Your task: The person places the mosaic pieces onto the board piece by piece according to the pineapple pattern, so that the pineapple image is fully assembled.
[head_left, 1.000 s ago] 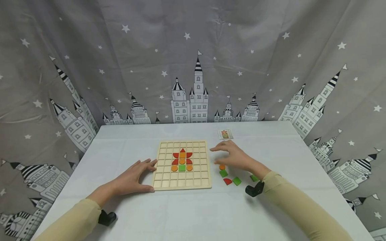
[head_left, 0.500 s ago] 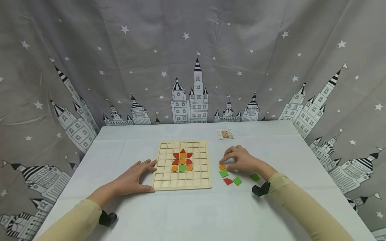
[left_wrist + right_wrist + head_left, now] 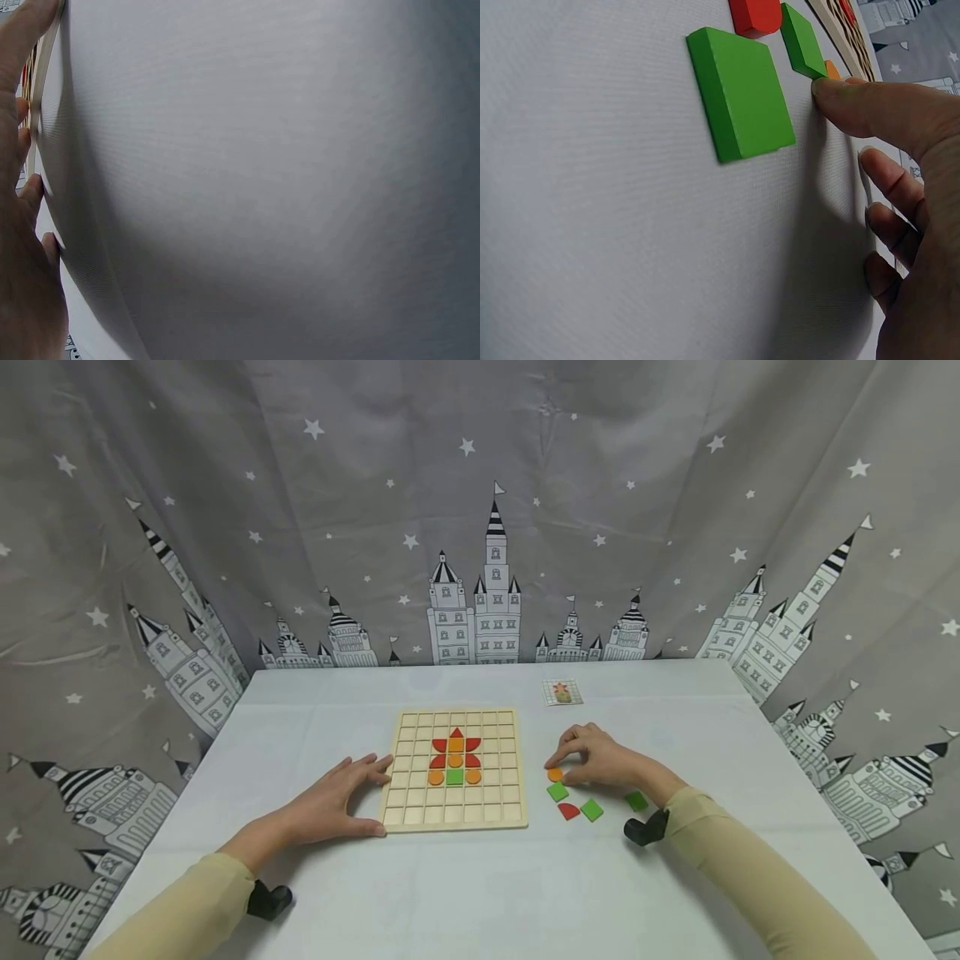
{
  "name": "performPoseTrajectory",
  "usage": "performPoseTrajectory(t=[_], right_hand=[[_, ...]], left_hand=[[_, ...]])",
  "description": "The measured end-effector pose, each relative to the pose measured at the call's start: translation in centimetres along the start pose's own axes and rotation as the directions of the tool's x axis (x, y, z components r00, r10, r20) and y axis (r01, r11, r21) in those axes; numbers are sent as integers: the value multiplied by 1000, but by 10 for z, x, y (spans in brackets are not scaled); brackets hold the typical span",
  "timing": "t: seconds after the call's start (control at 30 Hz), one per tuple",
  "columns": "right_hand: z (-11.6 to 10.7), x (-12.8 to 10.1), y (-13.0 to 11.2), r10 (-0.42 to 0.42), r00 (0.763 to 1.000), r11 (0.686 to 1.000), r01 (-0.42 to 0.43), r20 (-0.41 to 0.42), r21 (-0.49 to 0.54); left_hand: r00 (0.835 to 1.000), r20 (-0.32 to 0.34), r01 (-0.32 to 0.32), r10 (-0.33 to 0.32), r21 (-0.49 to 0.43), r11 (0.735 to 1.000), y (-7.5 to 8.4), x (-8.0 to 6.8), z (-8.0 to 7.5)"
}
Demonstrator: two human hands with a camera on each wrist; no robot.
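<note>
Grey star-and-castle curtains (image 3: 225,527) close in the far and side edges of the white-clothed table (image 3: 480,893), which bears everything in play; the right hand (image 3: 600,758) sits to the right of the square wooden grid board (image 3: 420,817), its thumb and forefinger curled round the small flat orange disc (image 3: 554,774), pinching it at the tabletop; the left hand (image 3: 330,802) lies with straight fingers pressed against the board's left edge, steadying it; a flower figure of red and orange pieces over a green square (image 3: 453,777) fills the board's middle; just near of the disc lie a green square tile (image 3: 557,791), a red semicircle piece (image 3: 567,811) and a second green square tile (image 3: 592,810), with a third green tile (image 3: 636,800) close beside the right wrist; the risk, as I judge it, is that so thin a disc slips from a fingertip pinch, or that the thumb, touching the nearest green tile in the wrist view, nudges it out of place; a careless sweep leftward could also knock the placed figure loose if the left hand eases off; open room lies on the bare cloth near the person and to the far right around the small pattern card (image 3: 562,692); the gap between board and loose pieces is narrow.
</note>
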State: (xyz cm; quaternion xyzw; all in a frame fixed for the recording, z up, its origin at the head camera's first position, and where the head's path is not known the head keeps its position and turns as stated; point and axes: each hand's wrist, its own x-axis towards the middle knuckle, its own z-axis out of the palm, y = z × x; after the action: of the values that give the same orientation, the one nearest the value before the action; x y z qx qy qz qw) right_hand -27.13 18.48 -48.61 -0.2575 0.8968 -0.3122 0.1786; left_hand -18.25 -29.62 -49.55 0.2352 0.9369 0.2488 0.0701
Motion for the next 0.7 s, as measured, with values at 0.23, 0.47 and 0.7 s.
performPoseTrajectory(t=[0.23, 0.47, 0.7], right_hand=[[0, 0, 2, -18, 1000, 1000, 18, 0, 24], [2, 1, 6, -46, 999, 999, 46, -25, -3], [7, 0, 8, -89, 994, 996, 86, -65, -35]], left_hand=[[1000, -1, 7, -7, 3, 1000, 2, 0, 0], [1000, 5, 11, -11, -3, 1000, 4, 1, -1], [1000, 6, 12, -12, 4, 1000, 3, 0, 0]])
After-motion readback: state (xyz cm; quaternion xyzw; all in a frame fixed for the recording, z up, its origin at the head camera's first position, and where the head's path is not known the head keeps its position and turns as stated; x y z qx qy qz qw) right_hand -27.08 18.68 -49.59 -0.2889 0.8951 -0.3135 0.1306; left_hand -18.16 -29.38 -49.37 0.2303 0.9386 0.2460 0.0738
